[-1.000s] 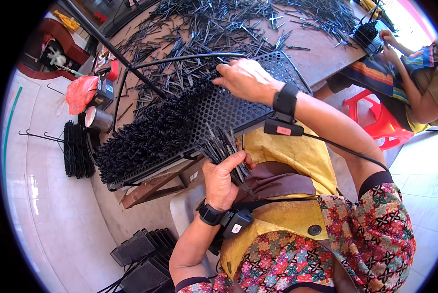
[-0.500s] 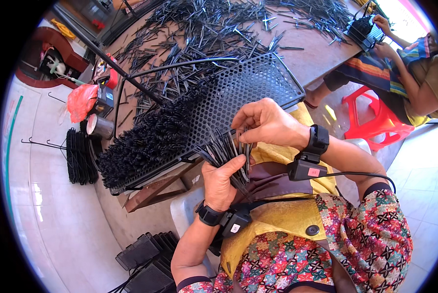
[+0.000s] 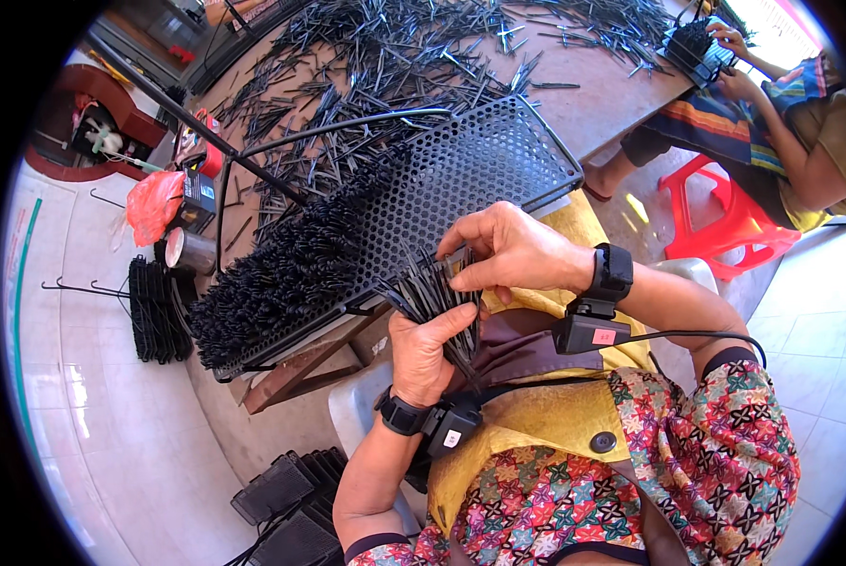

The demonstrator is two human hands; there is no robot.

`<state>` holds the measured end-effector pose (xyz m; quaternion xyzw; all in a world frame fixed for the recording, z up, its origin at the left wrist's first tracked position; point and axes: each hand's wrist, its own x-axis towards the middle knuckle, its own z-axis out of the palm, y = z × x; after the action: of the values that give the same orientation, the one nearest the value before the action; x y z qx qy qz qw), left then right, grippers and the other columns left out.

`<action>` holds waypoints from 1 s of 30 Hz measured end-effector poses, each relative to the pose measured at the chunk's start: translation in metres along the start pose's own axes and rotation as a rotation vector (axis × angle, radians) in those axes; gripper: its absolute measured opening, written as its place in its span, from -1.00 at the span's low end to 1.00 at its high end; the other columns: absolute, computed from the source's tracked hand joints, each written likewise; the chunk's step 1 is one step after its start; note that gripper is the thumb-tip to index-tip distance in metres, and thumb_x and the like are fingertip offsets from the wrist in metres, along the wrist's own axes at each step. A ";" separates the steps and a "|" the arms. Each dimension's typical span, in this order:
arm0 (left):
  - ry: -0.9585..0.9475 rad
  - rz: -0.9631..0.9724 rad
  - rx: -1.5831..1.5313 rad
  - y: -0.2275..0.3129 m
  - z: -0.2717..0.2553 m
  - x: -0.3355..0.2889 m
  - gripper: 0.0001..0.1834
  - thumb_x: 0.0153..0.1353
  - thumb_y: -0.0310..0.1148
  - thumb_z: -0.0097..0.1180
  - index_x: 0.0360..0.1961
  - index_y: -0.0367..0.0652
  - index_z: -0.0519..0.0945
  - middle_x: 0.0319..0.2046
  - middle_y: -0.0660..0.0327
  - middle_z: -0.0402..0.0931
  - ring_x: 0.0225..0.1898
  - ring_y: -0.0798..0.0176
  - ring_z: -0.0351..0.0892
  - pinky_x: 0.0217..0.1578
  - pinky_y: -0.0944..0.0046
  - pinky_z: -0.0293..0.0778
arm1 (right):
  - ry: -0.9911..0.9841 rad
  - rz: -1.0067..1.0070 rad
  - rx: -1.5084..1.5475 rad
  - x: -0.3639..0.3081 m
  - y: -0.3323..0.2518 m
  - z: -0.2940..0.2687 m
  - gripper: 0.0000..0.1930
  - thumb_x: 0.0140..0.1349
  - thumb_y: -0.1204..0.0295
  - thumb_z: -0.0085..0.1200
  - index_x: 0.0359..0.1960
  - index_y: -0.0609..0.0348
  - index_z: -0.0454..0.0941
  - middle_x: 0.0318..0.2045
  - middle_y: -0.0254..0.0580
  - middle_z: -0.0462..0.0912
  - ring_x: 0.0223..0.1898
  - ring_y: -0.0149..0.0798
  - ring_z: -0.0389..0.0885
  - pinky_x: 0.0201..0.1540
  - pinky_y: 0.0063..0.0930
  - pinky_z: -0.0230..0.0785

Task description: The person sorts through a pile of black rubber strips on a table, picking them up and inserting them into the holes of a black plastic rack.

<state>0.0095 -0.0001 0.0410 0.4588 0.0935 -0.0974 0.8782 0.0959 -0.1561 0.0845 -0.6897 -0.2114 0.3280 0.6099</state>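
Note:
My left hand (image 3: 423, 357) is closed round a bundle of thin dark strips (image 3: 425, 294), which fan out above the thumb. Over the bundle's upper right side, the thumb and fingers of my right hand (image 3: 517, 253) pinch at the strip ends. Just beyond my hands lies a black perforated rack (image 3: 484, 156), tilted, with its right part bare. Dense rows of black strip-like pieces (image 3: 286, 278) stand upright in its left part. Both wrists wear black straps with small boxes.
Loose dark strips (image 3: 376, 57) cover much of the brown table (image 3: 597, 118). A black bar (image 3: 182, 115) rises at the rack's left. Stacked black racks (image 3: 296, 505) lie low at left. Another person (image 3: 805, 151) holds a small filled rack (image 3: 696, 52) beside a red stool (image 3: 701, 217).
My right hand has shifted slightly left and down along the strip ends. The left hand keeps its hold on the bundle. The view has moved a little.

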 end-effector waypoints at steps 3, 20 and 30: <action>0.012 -0.018 0.015 0.000 0.000 0.000 -0.74 0.06 -0.55 0.13 -0.18 -0.29 0.46 -0.37 0.13 0.54 -0.45 0.21 0.56 -0.46 0.33 0.52 | 0.032 -0.016 0.067 0.000 0.008 0.000 -0.78 0.02 0.57 0.16 -0.30 0.41 0.47 -0.58 -0.21 0.57 -0.67 -0.49 0.53 -0.68 -0.68 0.36; 0.221 -0.017 -0.198 0.008 -0.004 0.001 -0.83 0.21 -0.38 0.06 -0.26 -0.27 0.45 -0.28 0.04 0.53 -0.25 0.09 0.57 -0.20 0.05 0.55 | 0.829 -0.615 -0.530 -0.014 0.005 -0.006 -0.81 -0.10 0.58 0.24 -0.44 0.33 0.49 -0.57 -0.26 0.52 -0.57 -0.35 0.53 -0.56 -0.51 0.38; 0.141 -0.029 -0.222 -0.002 -0.022 0.008 -0.82 0.20 -0.50 0.00 -0.17 -0.30 0.51 -0.24 0.13 0.56 -0.23 0.24 0.58 -0.18 0.30 0.53 | 0.095 -0.985 -0.983 -0.020 0.031 0.028 -0.72 -0.07 0.47 0.18 -0.30 0.31 0.49 -0.21 0.02 0.50 -0.14 0.00 0.43 -0.14 -0.17 0.34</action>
<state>0.0150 0.0162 0.0250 0.3630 0.1718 -0.0666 0.9134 0.0587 -0.1550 0.0563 -0.7232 -0.5966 -0.1512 0.3135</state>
